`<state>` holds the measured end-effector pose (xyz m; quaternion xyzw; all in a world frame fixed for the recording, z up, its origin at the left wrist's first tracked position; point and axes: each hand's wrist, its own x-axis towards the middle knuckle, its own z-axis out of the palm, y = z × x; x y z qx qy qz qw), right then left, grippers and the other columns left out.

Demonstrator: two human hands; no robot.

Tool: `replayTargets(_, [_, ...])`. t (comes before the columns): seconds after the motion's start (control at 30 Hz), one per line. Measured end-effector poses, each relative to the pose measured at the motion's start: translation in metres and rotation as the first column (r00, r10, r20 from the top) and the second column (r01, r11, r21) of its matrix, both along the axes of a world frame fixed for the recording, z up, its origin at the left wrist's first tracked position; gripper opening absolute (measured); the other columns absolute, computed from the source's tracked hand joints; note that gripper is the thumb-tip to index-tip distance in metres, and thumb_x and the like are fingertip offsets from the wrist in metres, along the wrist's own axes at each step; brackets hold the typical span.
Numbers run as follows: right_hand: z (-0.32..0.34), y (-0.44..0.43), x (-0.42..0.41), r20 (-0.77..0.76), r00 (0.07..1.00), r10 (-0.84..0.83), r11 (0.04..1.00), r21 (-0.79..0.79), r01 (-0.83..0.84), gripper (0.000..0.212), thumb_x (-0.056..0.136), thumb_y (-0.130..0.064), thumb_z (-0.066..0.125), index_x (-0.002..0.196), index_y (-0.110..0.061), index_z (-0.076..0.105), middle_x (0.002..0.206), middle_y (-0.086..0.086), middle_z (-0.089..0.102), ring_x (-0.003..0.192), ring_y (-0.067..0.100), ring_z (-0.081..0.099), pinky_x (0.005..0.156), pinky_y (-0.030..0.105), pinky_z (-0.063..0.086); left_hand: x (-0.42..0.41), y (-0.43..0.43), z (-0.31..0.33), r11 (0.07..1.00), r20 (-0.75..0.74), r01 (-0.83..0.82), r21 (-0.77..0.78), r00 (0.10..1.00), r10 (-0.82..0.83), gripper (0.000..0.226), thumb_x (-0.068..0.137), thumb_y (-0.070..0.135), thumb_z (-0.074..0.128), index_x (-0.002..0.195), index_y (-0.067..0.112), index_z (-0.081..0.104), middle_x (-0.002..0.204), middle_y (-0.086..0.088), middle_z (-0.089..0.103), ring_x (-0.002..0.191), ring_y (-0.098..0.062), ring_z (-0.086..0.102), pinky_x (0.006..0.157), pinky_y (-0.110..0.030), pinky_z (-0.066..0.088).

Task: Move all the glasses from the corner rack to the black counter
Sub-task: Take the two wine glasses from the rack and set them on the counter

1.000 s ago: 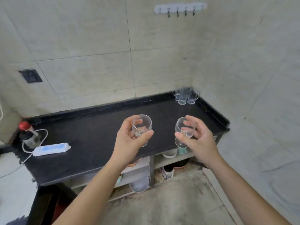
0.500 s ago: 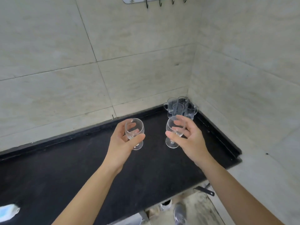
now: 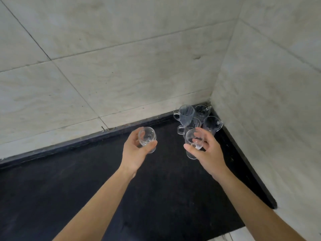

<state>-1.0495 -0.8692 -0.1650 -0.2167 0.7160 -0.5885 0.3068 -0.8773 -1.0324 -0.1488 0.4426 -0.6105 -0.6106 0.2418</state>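
Observation:
My left hand [image 3: 134, 152] grips a clear stemmed glass [image 3: 147, 138] above the black counter [image 3: 86, 180]. A second clear stemmed glass [image 3: 193, 142] sits in the grip of my right hand [image 3: 207, 153], held over the counter just in front of the corner. Several clear handled glass mugs [image 3: 186, 114] stand clustered on the counter in the far right corner where the two tiled walls meet. Whether either held glass touches the counter, I cannot tell. The corner rack is not in view.
Pale tiled walls [image 3: 121, 75] rise behind and to the right of the counter. The counter has a raised black lip [image 3: 243, 162] along its right edge, ending at its front right corner [image 3: 273, 205].
I have come closer to the counter and both hands have carried their glasses forward toward the far right corner. The wall hooks and power strip have left the view.

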Motion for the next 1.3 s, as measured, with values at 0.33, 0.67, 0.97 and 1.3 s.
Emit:
replayTargets(0.33, [-0.059,0.017,-0.008,0.062,0.988,-0.14,0.972,0.201,0.125,0.062,0.074,-0.023,0.09,0.12,-0.05,0.059,0.127,-0.015,0.065,0.114,0.003,0.066,0.102,0.046,0.055,-0.081,-0.078,-0.101,0.995,0.19,0.093,0.047,0.977,-0.101,0.057,0.077,0.009,0.082,0.127,0.018,0.057,0.115,0.002,0.067,0.105,-0.02,0.067,0.094,-0.037,0.055])
replayTargets(0.67, [-0.058,-0.057,-0.027,0.075,0.994,-0.078,0.992,0.104,0.07,0.061,0.078,-0.012,0.086,0.128,-0.034,0.059,0.127,-0.01,0.067,0.118,0.007,0.065,0.101,0.04,0.055,-0.09,-0.117,-0.144,0.986,0.289,0.157,0.052,0.943,-0.166,0.065,0.078,0.022,0.083,0.135,0.021,0.052,0.122,0.002,0.067,0.109,-0.019,0.067,0.099,-0.045,0.054])
replayTargets(0.97, [-0.068,-0.167,-0.074,-0.027,0.98,0.197,0.959,0.214,-0.187,0.071,0.08,-0.028,0.085,0.14,-0.026,0.048,0.141,-0.009,0.053,0.126,0.011,0.059,0.107,0.035,0.049,-0.086,-0.133,-0.153,0.968,0.236,0.244,0.054,0.939,-0.25,0.058,0.074,0.015,0.085,0.122,0.034,0.059,0.114,0.011,0.07,0.106,-0.012,0.068,0.097,-0.041,0.055])
replayTargets(1.3, [-0.1,-0.199,-0.085,-0.211,0.879,0.428,0.798,0.545,-0.258,0.076,0.078,-0.027,0.086,0.143,-0.02,0.047,0.143,0.004,0.056,0.132,0.022,0.053,0.109,0.037,0.044,-0.08,-0.148,-0.152,0.969,0.215,0.247,0.028,0.945,-0.247,0.052,0.078,0.008,0.081,0.104,0.045,0.056,0.104,0.021,0.065,0.099,-0.003,0.065,0.084,-0.022,0.051])
